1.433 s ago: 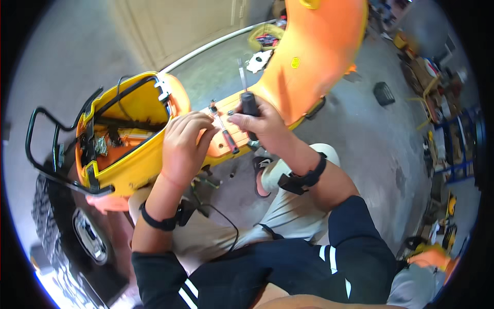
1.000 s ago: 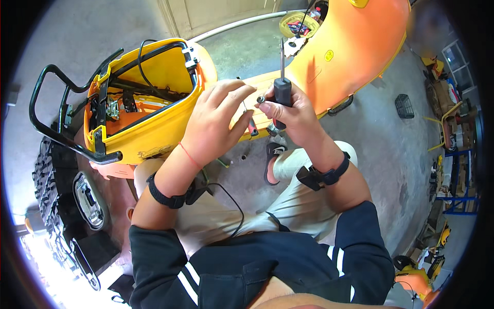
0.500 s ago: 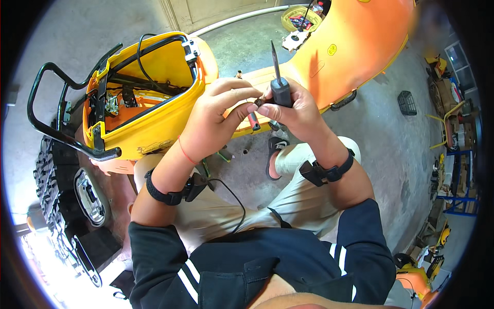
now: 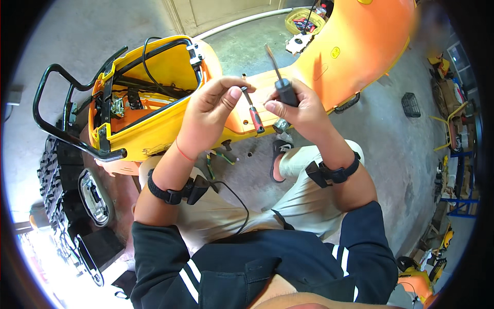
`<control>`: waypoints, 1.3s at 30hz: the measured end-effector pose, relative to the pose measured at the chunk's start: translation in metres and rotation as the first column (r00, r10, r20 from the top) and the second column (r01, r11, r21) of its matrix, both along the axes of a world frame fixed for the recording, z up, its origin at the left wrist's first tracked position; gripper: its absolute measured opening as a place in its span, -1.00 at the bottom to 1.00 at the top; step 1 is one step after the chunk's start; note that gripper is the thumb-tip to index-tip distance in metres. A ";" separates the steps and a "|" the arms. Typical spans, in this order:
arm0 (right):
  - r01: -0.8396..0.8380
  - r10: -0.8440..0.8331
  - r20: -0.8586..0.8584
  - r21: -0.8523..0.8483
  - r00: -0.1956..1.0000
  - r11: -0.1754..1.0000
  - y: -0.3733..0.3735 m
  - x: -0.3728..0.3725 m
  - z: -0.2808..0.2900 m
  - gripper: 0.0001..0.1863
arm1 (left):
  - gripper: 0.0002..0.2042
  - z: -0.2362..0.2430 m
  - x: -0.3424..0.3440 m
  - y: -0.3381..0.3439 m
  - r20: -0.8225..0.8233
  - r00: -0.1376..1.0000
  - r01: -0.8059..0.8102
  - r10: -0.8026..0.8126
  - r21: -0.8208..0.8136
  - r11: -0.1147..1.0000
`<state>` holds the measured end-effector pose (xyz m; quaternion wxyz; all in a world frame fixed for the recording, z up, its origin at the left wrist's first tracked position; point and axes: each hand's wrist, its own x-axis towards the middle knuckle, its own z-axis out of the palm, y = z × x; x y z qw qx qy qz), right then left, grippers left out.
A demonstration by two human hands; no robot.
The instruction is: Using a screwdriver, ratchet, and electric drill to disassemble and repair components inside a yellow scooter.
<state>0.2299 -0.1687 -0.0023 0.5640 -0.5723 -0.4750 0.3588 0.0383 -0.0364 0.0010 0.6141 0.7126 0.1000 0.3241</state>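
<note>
My right hand (image 4: 303, 105) is wrapped round the black handle of a screwdriver (image 4: 286, 91), its metal blade pointing up and slightly left. Thumb and forefinger of my left hand (image 4: 208, 110) are curled toward each other. Whatever they may pinch is too small to make out. Both hands are raised over the orange footboard of a yellow-orange scooter body (image 4: 329, 62), with a gap between them. Below that gap, a second screwdriver with a red and black handle (image 4: 256, 120) lies on the footboard.
At left, the scooter's open yellow seat compartment (image 4: 146, 123) shows cables and metal parts, with a black tube rack (image 4: 41, 98) behind. Green-handled pliers (image 4: 221, 157) lie on the floor near my legs. A black basket (image 4: 410, 104) stands right; a yellow bowl (image 4: 288, 23) with items is at the back.
My hands have drawn apart, the left moving left and the right slightly right, the screwdriver still in it. The red-handled screwdriver now shows more fully between them.
</note>
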 end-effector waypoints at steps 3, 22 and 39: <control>-0.042 0.047 0.085 -0.066 0.995 0.997 -0.004 0.001 0.003 -0.74 | -0.74 -0.001 0.000 0.003 0.005 1.000 -0.029 0.030 -0.042 0.999; -0.081 0.117 0.370 -0.111 0.922 0.991 -0.007 -0.002 0.006 -0.69 | -0.77 -0.004 -0.003 0.004 0.129 0.989 -0.045 0.078 -0.239 0.970; -0.057 0.076 0.400 -0.060 0.913 0.997 -0.007 -0.004 0.010 -0.70 | -0.79 -0.005 -0.002 0.003 0.154 0.985 -0.040 0.080 -0.243 0.969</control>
